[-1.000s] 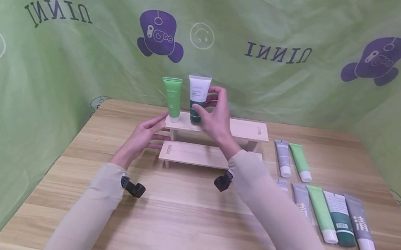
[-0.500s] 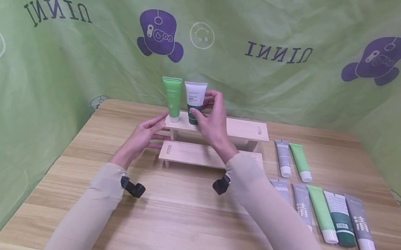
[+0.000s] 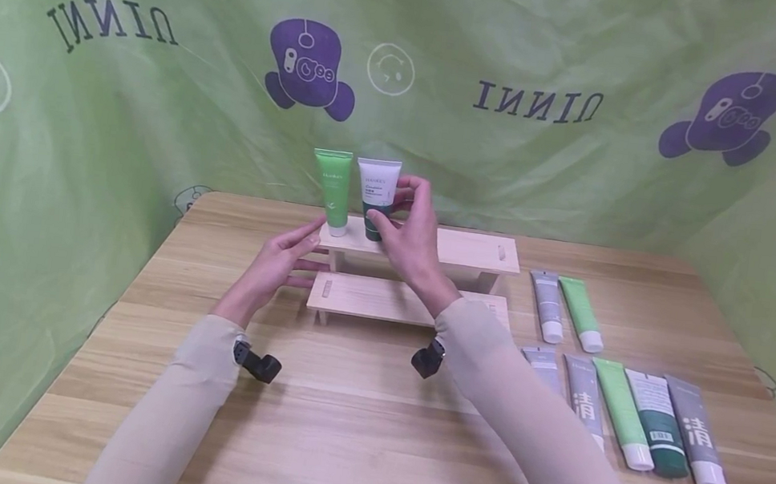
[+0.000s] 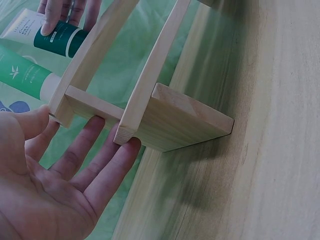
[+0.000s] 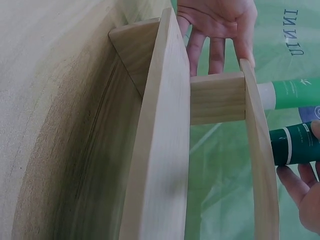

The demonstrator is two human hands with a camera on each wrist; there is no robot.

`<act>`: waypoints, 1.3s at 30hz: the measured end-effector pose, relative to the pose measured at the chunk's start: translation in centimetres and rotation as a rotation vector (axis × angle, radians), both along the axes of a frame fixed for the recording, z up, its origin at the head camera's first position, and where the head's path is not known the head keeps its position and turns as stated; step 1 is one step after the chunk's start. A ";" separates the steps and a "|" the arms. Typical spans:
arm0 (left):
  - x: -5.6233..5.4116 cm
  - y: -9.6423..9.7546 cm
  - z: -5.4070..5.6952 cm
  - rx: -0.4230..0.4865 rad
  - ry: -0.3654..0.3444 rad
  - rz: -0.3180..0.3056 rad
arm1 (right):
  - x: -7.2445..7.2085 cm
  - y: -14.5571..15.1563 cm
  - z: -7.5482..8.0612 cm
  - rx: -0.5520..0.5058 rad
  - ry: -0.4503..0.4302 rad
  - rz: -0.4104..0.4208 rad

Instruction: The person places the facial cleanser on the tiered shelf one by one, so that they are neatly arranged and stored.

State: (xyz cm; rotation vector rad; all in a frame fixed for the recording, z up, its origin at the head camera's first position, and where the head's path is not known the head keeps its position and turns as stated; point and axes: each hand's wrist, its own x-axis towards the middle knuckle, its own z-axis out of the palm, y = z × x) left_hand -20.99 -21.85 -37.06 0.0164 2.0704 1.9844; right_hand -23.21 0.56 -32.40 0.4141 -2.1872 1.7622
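Taking the clock from the middle of the two-step wooden stand [image 3: 388, 300], with twelve towards the back curtain [image 3: 443, 152]. At eleven, holding a white-and-dark-green tube [image 3: 382, 185] upright in the right hand [image 3: 417, 228], fingers clamped on it: thumb on the front, other fingers round the side and behind. In the right wrist view, showing that tube's dark cap end at the upper board [image 5: 261, 165]; in the head view, looking set down on it. At ten, just beside with a narrow gap, noting a light green tube [image 3: 334, 187] on the same board, white cap down, hardly tilted. At nine, touching the stand's end with the left hand [image 3: 280, 257], fingers apart and fairly straight; in the left wrist view, thumb at the upper corner, fingertips against the side support [image 4: 94, 106] and the end of the lower board [image 4: 150, 75]. At three, near the stand on the wooden table [image 3: 334, 445], counting a grey tube [image 3: 546, 303] and a green tube [image 3: 579, 310], both lying flat, white caps towards six. At four, farther out, counting a row of five tubes [image 3: 624, 412], also flat: three grey, one green, one white-and-green; two greys partly hidden by the right sleeve [image 3: 532, 429]. At eight, seeing a small black camera [image 3: 260, 363] on the left wrist.
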 end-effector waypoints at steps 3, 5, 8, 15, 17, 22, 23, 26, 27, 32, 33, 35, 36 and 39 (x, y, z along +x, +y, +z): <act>-0.1 0.1 0.0 -0.003 -0.001 0.001 | 0.1 0.1 0.1 0.016 -0.006 -0.006; -0.2 0.1 0.0 -0.005 -0.003 0.001 | 0.1 0.3 0.3 0.019 -0.021 -0.004; -0.2 0.2 0.0 -0.012 0.000 0.000 | 0.2 0.6 0.4 0.024 -0.046 0.004; -0.3 0.3 -0.2 -0.029 0.005 -0.011 | 0.8 2.6 0.6 0.002 -0.093 0.014; -0.2 0.3 -0.2 -0.026 0.002 -0.010 | 1.1 3.4 0.8 0.008 -0.101 0.011; -0.1 0.1 -0.2 -0.025 -0.002 -0.005 | 1.7 5.7 1.2 0.064 -0.114 -0.014; -0.1 0.0 -0.2 -0.025 -0.001 -0.004 | 1.8 6.2 1.2 0.070 -0.116 -0.018; 0.0 0.0 -0.1 -0.023 -0.001 -0.001 | 2.2 7.6 1.5 0.062 -0.140 -0.026; 0.0 -0.1 -0.1 -0.023 0.000 -0.001 | 2.3 8.1 1.6 0.059 -0.152 -0.029; 0.0 -0.2 -0.2 -0.020 0.003 0.003 | 3.0 11.0 2.3 0.022 -0.228 -0.018; 0.0 -0.1 -0.2 -0.020 0.004 0.004 | 3.1 11.6 2.5 0.017 -0.240 -0.017; 0.0 -0.1 -0.2 -0.019 0.006 0.003 | 3.4 12.9 2.8 0.003 -0.257 -0.014; -0.1 -0.1 -0.2 -0.019 0.005 0.003 | 3.5 13.6 2.9 -0.003 -0.266 -0.017; -0.1 -0.1 -0.3 -0.017 0.002 0.003 | 4.0 15.8 3.1 -0.047 -0.292 -0.023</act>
